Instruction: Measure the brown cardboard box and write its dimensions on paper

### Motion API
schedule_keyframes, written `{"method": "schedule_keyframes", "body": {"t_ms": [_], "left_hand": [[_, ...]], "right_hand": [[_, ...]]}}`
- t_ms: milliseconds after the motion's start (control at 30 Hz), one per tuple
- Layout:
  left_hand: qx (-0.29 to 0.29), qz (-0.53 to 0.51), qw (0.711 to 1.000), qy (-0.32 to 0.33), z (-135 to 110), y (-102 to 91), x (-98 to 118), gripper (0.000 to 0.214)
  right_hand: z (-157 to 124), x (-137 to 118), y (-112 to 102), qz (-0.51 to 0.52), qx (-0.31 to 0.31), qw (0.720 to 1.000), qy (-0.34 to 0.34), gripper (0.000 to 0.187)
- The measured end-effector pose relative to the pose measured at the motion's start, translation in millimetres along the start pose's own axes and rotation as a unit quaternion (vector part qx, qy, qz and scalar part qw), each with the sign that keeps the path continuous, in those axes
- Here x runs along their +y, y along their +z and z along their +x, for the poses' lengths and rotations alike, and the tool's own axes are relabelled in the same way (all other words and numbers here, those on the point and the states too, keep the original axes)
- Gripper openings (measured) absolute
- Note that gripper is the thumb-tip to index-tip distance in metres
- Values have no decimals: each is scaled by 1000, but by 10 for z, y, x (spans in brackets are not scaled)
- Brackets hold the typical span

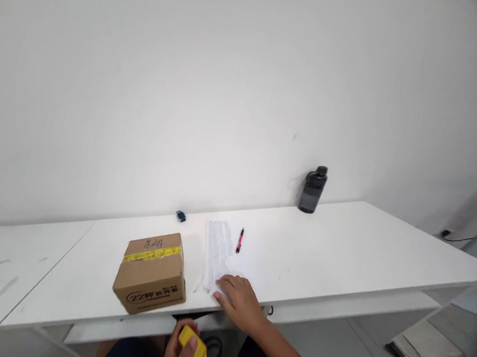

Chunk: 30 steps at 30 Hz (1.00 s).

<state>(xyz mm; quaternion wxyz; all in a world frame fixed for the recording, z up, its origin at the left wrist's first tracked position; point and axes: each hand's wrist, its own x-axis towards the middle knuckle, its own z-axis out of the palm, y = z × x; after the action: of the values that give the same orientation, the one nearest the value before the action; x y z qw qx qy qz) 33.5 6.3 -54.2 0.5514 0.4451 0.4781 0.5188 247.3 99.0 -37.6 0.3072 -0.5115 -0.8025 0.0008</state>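
My right hand (237,296) lies on the near end of a printed sheet of paper (217,248) at the front edge of the white table (340,247), fingers stretched flat. Below the table edge, my left hand (179,350) is closed around a small yellow object (193,344), perhaps a cutter. A brown cardboard box (151,272) sealed with yellow tape stands left of the paper, near the front edge. A red and black pen (239,240) lies just right of the paper.
A dark bottle (313,189) stands at the back of the table against the white wall. A small blue object (180,216) lies at the back edge. Another white table (4,270) adjoins on the left. A grey pad (427,343) lies on the floor at right.
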Motion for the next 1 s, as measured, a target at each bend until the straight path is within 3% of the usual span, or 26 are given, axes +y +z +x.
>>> {"method": "schedule_keyframes", "body": {"t_ms": [67, 100, 167, 233, 333, 433, 533, 633, 767, 900, 1000], "left_hand": [[-35, 80, 993, 76, 143, 34, 167, 40], [-54, 126, 983, 122, 256, 80, 267, 37], [-100, 221, 952, 187, 571, 206, 447, 34], [-132, 287, 918, 239, 950, 336, 548, 30], [-127, 325, 906, 238, 1440, 458, 544, 28], [-92, 253, 949, 162, 1709, 467, 460, 30], [-73, 159, 979, 106, 1806, 436, 402, 33], [-49, 97, 989, 97, 1830, 435, 403, 35], [-13, 50, 994, 94, 1869, 455, 420, 36], [13, 15, 996, 89, 1936, 445, 379, 41], [22, -16, 996, 83, 1975, 431, 337, 44]], "right_hand": [[140, -84, 11, -4, 1, 1000, 17, 33], [260, -38, -29, -40, -14, 997, 66, 36], [560, 207, -126, -134, -95, 969, 182, 40], [843, 559, -186, -145, -144, 956, 212, 43], [1078, 1002, -207, -139, -201, 950, 196, 37], [1125, 1210, -225, -132, -224, 948, 183, 30], [1118, 1281, -263, -116, -207, 956, 173, 22], [1099, 1264, -284, -72, -163, 970, 167, 15], [962, 1018, -168, 33, -69, 978, 196, 26], [724, 678, 44, 177, 11, 958, 225, 41], [633, 588, 121, 259, 33, 937, 232, 50]]}}
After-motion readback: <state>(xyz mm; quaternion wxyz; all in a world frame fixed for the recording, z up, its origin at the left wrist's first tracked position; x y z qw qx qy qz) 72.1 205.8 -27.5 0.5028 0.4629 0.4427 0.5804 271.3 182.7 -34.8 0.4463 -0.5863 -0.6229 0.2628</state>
